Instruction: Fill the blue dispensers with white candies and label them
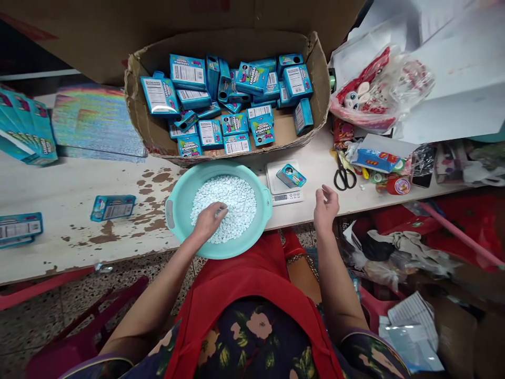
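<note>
My left hand [211, 218] is over the mint-green basin [179, 195], its fingers curled at the surface of the small white candies [239, 202]. What lies inside those fingers is hidden. My right hand [326, 206] is raised at the table's front edge, right of the white digital scale [288, 197]. Its fingers are loosely bent and apart, and nothing shows in them. A small blue candy box [291, 176] lies tilted on the scale, a dark round hole visible in one end. It does not touch my right hand.
Behind the basin stands a cardboard carton [282, 126] holding many blue boxes. Black scissors [344, 176] and a plastic bag with a toy [374, 95] lie to the right. Left are another blue box [113, 207], shiny sheets [94, 118] and flat blue cartons [27, 126].
</note>
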`<state>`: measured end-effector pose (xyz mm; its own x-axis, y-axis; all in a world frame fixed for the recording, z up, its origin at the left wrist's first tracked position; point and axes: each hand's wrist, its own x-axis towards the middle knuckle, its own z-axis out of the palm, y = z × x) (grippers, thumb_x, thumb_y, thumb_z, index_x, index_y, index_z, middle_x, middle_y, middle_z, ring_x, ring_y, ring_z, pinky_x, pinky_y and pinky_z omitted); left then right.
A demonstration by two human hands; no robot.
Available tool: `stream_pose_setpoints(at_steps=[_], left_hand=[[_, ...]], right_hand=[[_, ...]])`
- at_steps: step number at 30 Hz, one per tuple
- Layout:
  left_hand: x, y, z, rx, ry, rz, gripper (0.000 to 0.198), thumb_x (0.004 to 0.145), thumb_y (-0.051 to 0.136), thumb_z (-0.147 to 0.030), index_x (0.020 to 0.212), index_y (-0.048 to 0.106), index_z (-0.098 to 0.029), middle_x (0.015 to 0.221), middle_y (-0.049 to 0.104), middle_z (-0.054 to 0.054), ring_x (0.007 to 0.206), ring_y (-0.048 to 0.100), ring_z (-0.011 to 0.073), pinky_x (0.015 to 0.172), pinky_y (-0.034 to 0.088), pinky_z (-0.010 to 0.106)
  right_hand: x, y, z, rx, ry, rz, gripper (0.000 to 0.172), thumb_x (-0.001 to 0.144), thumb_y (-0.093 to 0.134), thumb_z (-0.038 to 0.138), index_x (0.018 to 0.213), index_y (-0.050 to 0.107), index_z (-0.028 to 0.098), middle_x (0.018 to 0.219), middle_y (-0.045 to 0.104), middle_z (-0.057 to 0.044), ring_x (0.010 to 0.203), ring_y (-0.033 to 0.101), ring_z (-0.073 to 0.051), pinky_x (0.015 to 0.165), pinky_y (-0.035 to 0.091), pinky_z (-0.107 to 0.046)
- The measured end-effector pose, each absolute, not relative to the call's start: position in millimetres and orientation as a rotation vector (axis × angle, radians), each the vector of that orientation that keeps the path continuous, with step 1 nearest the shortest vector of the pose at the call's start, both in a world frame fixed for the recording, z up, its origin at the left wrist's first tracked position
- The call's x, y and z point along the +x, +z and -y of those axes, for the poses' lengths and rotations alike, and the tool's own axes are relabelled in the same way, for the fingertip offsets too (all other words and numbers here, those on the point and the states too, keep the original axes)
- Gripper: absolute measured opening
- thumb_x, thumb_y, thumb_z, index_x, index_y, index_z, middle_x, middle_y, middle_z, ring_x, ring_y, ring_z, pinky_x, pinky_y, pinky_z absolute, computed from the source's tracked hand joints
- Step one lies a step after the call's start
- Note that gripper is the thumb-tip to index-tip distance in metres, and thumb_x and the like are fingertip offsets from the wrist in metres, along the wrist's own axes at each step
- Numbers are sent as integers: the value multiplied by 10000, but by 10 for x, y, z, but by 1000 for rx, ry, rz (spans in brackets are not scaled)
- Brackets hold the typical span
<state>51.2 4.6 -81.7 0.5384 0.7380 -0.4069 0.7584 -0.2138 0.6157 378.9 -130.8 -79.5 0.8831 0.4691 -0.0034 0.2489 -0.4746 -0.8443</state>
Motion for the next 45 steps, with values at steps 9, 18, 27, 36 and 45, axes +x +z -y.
stream_pose_setpoints(at_steps=[9, 18, 27, 36, 45], left_hand=[[426, -927, 70, 2352, -199, -1175, 295, 927, 410, -325, 1068, 619, -171, 1026, 655, 118, 954, 604, 269, 835, 449, 371], [468, -561, -3, 1137, 561, -1262, 374, 833, 535, -513, 970, 626, -176, 962, 683, 76, 868, 635, 200, 807, 478, 310], [758, -587, -146, 167, 748, -1005, 445, 855, 507, -535, 870, 630, -107, 881, 686, 130, 844, 657, 201, 738, 507, 285], [421, -701, 70, 999, 731, -1282, 294, 793, 594, -372, 999, 658, -172, 1099, 652, 61, 1020, 580, 184, 866, 458, 282], [237, -739, -31, 1526, 460, -1515, 290, 779, 513, -167, 1024, 668, -177, 1088, 665, 75, 1026, 599, 230, 950, 452, 381]], right_hand=[[3705, -978, 719, -1968, 509, 773, 512, 629, 753, 423, 1044, 590, 170, 992, 630, -47, 915, 596, -199, 845, 491, -372], [3001, -158, 613, -1745, 343, 1215, 382, 715, 745, 370, 1048, 626, 225, 965, 606, -33, 906, 586, -200, 811, 489, -357], [2240, -490, 561, -1774, 580, 1799, 378, 791, 658, 481, 1063, 638, 220, 885, 623, -66, 865, 584, -245, 772, 478, -384], [2167, -443, 580, -1783, 671, 1740, 373, 773, 662, 509, 1050, 647, 259, 885, 619, -54, 873, 589, -249, 782, 475, -385], [2141, -530, 636, -1805, 702, 1747, 366, 772, 671, 486, 1044, 655, 241, 886, 620, -66, 886, 584, -264, 788, 473, -396]])
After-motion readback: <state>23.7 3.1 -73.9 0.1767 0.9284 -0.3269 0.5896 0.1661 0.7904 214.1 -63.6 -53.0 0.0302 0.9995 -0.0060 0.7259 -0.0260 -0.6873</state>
